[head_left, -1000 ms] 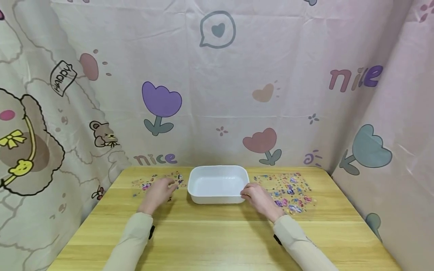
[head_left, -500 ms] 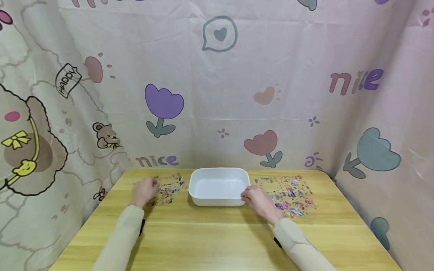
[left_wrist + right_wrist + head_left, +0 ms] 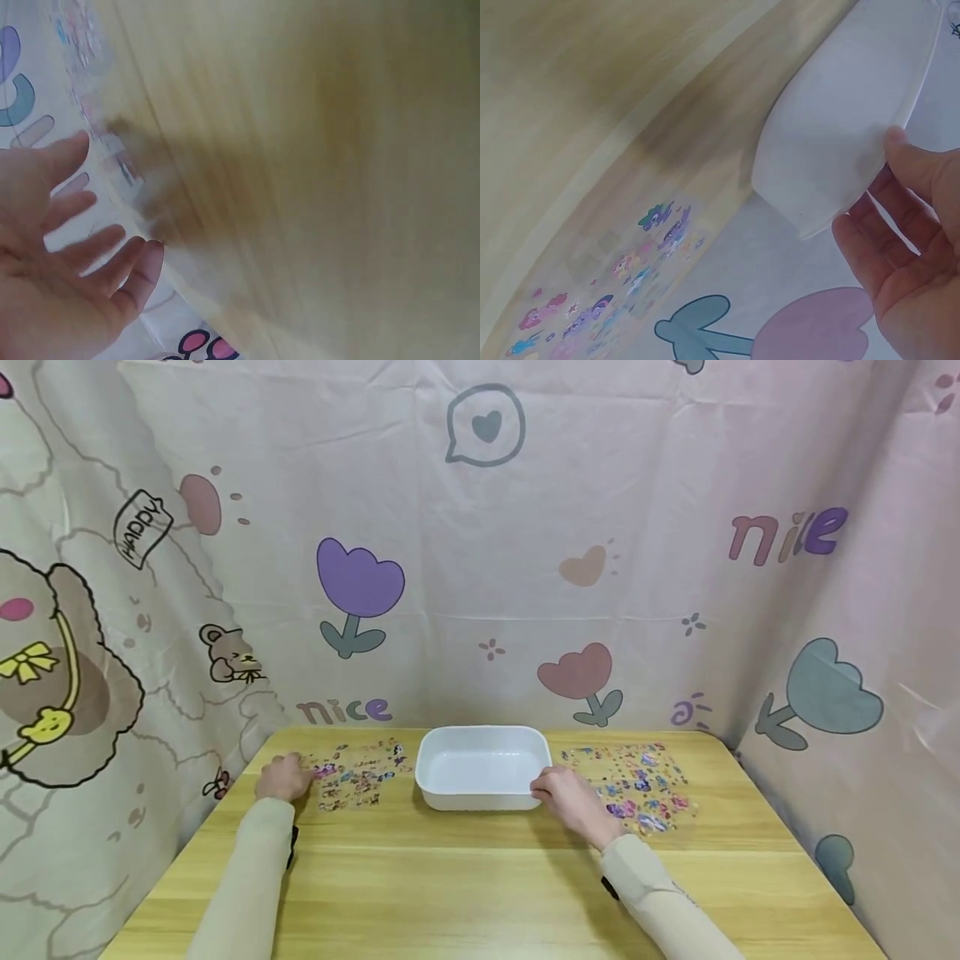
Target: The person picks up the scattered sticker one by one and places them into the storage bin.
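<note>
A white rectangular basin with rounded corners sits near the back of the wooden table. My right hand grips its front right corner, thumb at the rim; the right wrist view shows the fingers curled along the edge of the basin. To the left lies a see-through sheet of small colourful stickers. Beside that sheet's left edge is my left hand. In the left wrist view the left hand has loosely bent fingers and nothing between them.
Right of the basin lies another clear sticker sheet, close by my right forearm. A printed curtain hangs behind the table and along both sides.
My left hand has swept leftward across the left sticker sheet to its outer edge, uncovering the stickers. My right hand and the basin have stayed in place.
</note>
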{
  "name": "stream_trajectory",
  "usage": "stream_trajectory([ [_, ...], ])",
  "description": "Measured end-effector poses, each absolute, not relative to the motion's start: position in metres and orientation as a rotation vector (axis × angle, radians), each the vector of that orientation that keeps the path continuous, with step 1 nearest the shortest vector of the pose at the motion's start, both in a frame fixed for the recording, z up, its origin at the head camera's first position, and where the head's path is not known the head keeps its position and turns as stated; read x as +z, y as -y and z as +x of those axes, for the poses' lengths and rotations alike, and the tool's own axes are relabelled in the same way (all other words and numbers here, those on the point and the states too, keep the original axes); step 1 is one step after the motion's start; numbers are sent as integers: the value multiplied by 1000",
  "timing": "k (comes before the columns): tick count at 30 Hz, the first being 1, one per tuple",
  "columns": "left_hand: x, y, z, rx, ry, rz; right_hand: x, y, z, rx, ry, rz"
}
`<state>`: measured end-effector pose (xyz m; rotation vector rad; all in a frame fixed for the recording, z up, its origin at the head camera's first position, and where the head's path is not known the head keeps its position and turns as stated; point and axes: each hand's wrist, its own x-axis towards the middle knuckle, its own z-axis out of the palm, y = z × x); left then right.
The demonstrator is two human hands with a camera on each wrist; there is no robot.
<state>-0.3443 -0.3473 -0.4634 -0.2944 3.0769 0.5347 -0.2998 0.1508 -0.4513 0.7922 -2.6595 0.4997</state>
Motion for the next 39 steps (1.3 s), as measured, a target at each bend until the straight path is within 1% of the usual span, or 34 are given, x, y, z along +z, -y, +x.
stream_trajectory([
  [5, -463, 349, -347, 441, -2956, -196, -450, -151, -300, 501, 2663, 789],
  [10, -463, 349, -348, 467, -2925, -179, -448, -151, -299, 508, 2661, 796],
  [18, -448, 350, -342, 598, -2835, -234, -448, -150, -298, 513, 2662, 782],
  [27, -443, 348, -341, 545, -2829, -310, -449, -149, -300, 530, 2636, 790],
  [34, -444, 355, -346, 649, -2819, -276, -444, -148, -300, 524, 2690, 756],
  [39, -447, 355, -342, 770, -2817, -302, -444, -148, -300, 527, 2698, 768],
])
